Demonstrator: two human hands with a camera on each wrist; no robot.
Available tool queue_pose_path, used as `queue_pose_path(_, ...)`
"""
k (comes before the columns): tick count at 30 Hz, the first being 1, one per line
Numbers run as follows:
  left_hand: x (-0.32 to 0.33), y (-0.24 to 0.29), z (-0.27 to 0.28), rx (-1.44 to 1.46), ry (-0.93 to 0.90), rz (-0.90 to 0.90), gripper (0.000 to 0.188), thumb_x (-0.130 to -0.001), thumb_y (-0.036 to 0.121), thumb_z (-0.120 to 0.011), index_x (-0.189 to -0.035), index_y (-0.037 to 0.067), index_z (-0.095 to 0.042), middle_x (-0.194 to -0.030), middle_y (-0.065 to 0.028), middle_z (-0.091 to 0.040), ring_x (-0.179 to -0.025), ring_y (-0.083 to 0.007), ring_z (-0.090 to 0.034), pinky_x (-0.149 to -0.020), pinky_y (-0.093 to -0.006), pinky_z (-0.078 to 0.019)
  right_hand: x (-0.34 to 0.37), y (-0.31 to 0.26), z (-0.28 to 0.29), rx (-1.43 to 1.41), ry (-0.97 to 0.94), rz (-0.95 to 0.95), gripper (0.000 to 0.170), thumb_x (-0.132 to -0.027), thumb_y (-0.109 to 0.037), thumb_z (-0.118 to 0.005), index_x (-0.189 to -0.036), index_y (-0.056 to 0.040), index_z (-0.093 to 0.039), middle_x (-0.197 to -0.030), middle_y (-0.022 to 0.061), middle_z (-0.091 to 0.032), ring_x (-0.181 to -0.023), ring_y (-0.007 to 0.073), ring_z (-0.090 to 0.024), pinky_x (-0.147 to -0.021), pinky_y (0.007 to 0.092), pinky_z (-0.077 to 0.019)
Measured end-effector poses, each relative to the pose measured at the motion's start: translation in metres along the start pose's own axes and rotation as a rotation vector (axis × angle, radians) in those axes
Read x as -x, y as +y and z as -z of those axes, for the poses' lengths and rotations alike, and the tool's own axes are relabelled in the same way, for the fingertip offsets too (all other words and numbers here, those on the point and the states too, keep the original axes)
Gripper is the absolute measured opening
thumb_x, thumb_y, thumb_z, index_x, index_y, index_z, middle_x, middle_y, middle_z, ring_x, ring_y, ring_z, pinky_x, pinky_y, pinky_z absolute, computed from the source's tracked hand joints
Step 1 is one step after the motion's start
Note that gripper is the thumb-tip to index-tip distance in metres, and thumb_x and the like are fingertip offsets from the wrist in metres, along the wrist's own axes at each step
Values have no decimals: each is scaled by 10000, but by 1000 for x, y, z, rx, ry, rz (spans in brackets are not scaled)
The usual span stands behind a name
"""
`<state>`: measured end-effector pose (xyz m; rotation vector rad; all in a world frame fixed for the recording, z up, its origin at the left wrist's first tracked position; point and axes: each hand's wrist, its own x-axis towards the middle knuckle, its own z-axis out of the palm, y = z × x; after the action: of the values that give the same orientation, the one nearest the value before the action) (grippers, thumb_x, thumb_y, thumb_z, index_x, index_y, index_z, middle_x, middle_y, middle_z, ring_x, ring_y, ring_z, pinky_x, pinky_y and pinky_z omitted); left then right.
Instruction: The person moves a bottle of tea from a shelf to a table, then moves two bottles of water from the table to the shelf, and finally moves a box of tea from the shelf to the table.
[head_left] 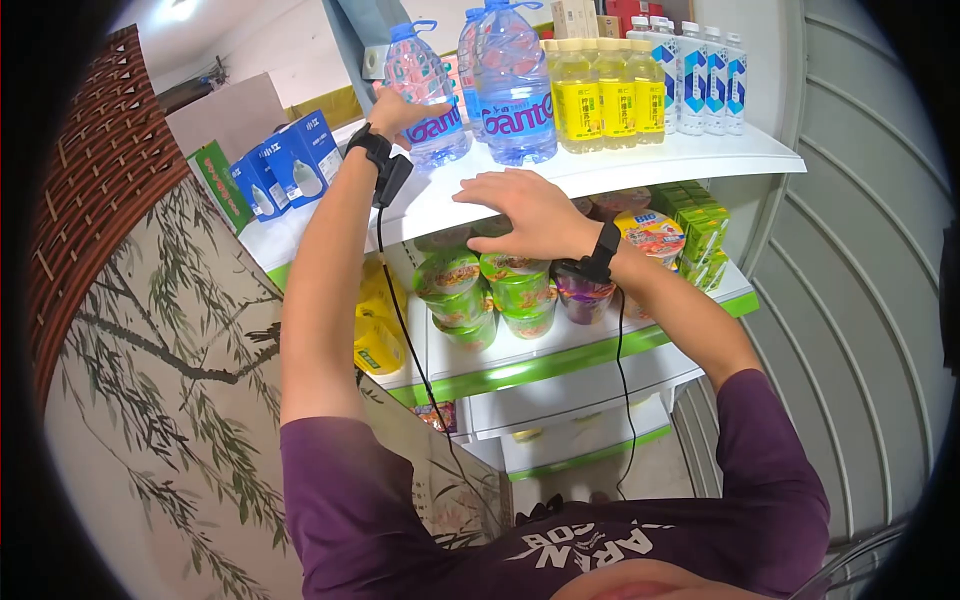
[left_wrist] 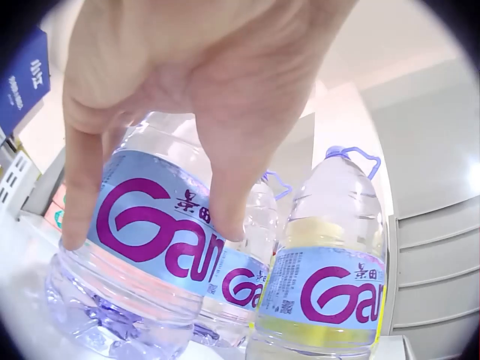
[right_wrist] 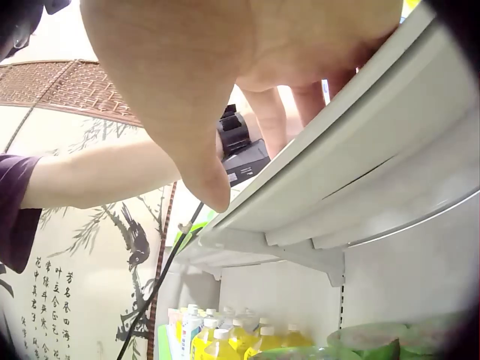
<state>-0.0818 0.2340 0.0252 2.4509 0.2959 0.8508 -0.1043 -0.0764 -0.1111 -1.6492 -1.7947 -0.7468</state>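
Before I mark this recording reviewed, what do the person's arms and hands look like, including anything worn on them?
The left sleeve and right sleeve are short and dark purple. The left hand and right hand are ungloved. Each wrist has a black strap with a small dark boxy device, and a thin black cable trails from each.

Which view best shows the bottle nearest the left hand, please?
Left wrist: the bottle looms large, label clear, though the left hand covers its top. Head shows it smaller, cap included; right wrist, nothing discernible.
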Motion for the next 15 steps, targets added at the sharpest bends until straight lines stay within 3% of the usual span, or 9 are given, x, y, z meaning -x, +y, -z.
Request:
queue_pose_path(6, -51, -40, -17, 39, 57, 53, 1394, -640, 431, -990, -1507, -218, -112, -1471, -347, -449, -1207, -404, -658, -656, -486, -684, 4, -8, 0, 42, 3, -11, 710, -783, -477, -827, -1377, -146, -621, -1456, 116, -604, -1354, 327, -543, -1170, 497, -362)
queue_pose_path(11, 9, 25, -9, 54, 80, 273, 1333, -647, 416, -993, -1482, -222, -173, -1449, -360, -474, -1212, -404, -654, -662, -521, -678, 6, -7, -5, 36, 76, 10, 680, -760, -471, -828, -1317, -125, -646, -1397, 126, -633, -1305, 314, -569, -1167, 495, -368)
queue_pose_path(13, -23, -22, -5, 147, -85, 97, 1304, -653, 402, -992, -1479, -212, -191, -1449, -353, -484, -1202, -410, -659, -656, -522, -676, 8, -6, -8, 55, 103, 28, 660, -766, -455, -824, -1310, -124, -648, -1388, 123, -637, -1297, 310, -574, -1152, 485, -378)
queue_pose_path(15, -1, -9, 3, 147, -153, 107, 1281, -671, 399, -981, -1488, -197, -194, -1474, -344, -467, -1284, -423, -594, -746, -582, -649, 8, -5, -8, 70, 120, 49, 627, -780, -430, -815, -1301, -121, -650, -1375, 118, -645, -1282, 302, -582, -1122, 469, -397)
